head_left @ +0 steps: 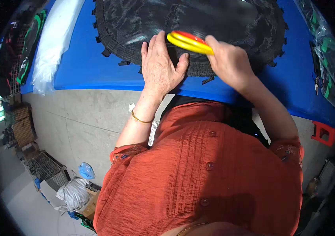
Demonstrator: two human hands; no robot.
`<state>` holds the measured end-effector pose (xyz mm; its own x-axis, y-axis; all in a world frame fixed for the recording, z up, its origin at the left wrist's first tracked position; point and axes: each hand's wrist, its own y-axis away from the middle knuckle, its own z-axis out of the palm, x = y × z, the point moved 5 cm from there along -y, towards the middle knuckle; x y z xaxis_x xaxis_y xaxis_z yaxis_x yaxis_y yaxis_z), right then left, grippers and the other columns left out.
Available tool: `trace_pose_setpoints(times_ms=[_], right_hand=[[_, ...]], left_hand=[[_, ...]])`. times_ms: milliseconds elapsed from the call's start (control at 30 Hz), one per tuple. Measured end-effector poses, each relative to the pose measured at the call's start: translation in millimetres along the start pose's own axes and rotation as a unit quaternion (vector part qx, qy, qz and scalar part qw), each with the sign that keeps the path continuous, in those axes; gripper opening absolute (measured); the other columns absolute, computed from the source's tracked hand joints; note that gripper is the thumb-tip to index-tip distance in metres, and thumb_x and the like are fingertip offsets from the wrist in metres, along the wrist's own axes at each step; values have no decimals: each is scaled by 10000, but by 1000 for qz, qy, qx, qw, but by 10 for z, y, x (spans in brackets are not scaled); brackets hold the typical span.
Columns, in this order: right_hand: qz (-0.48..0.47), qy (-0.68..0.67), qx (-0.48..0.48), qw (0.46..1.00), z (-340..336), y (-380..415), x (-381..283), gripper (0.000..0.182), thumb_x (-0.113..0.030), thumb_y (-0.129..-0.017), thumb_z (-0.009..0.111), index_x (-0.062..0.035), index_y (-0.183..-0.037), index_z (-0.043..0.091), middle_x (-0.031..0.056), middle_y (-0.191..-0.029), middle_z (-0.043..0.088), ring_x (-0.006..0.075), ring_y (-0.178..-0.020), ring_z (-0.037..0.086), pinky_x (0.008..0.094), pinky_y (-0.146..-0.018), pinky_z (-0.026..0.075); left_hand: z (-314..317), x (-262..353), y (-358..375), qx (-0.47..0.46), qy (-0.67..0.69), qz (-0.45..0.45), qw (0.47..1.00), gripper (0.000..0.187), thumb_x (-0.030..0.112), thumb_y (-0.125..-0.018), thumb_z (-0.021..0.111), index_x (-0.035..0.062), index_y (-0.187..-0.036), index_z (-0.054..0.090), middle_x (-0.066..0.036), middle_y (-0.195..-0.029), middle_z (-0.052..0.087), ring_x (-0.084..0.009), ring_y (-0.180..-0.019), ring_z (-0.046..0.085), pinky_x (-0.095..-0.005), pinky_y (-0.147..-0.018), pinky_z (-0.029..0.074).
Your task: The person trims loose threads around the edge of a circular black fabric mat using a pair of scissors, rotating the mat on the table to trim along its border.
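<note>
A black mesh fabric piece (199, 23) with a rounded outline and short tabs along its edge lies on the blue table. My left hand (160, 65) rests flat on the near part of the fabric, its fingers stretched out and the thumb apart. Just to its right, my right hand (232, 63) is closed round a yellow and red tool (187, 42) with a long rounded end that points left over the fabric. Motion blurs the right hand and the tool, and I cannot tell the tool's kind.
On the blue table (92, 74), clear plastic sheeting (55, 41) lies at the left and bagged black-and-green items (326, 67) at the right. A red stool (324, 133) stands by the right edge. Crates (49, 167), a silvery bundle (74, 193) and a blue bag (86, 170) are at the lower left.
</note>
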<state>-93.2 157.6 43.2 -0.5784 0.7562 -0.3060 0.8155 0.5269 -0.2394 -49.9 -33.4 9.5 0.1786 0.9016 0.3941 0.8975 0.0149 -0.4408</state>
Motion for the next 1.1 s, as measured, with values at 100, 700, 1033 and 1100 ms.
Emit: trace_pose_setpoints(times_ms=[100,700,1033,1100], right_hand=[[-10,29,29,999,85,-257,96,212,-193,-954,705,-78,-1109,616,164,-793,728,393,-758,745,512,-638,593],[-66,-7,-4,998,194,-200,-308,159,-155,-951,685,-86,-1067,603,169,-754,730,370,-688,748,488,-588,592],[-10,3,-75,997,11,222,-200,209,-98,-919,697,-73,-1067,552,153,-790,703,366,-707,728,478,-618,590],[-7,4,-49,999,35,162,-125,203,-99,-918,699,-74,-1059,554,153,-787,705,361,-706,727,474,-611,588]], left_hand=[[-20,-22,-12,-7,35,-4,999,929,375,-847,803,-119,-1524,402,-301,-1416,600,-427,-1375,558,-596,-1232,335],[-215,-335,-43,-61,121,-19,991,1066,181,-856,772,31,-1703,142,-225,-1445,658,-384,-1298,669,-433,-1096,534],[-104,-157,-98,-17,25,50,998,959,304,-803,813,-37,-1591,385,-196,-1272,667,-389,-1157,641,-489,-1056,482],[-68,-152,-120,-35,15,37,999,928,310,-809,806,-17,-1586,417,-196,-1282,659,-385,-1184,635,-493,-1066,476]])
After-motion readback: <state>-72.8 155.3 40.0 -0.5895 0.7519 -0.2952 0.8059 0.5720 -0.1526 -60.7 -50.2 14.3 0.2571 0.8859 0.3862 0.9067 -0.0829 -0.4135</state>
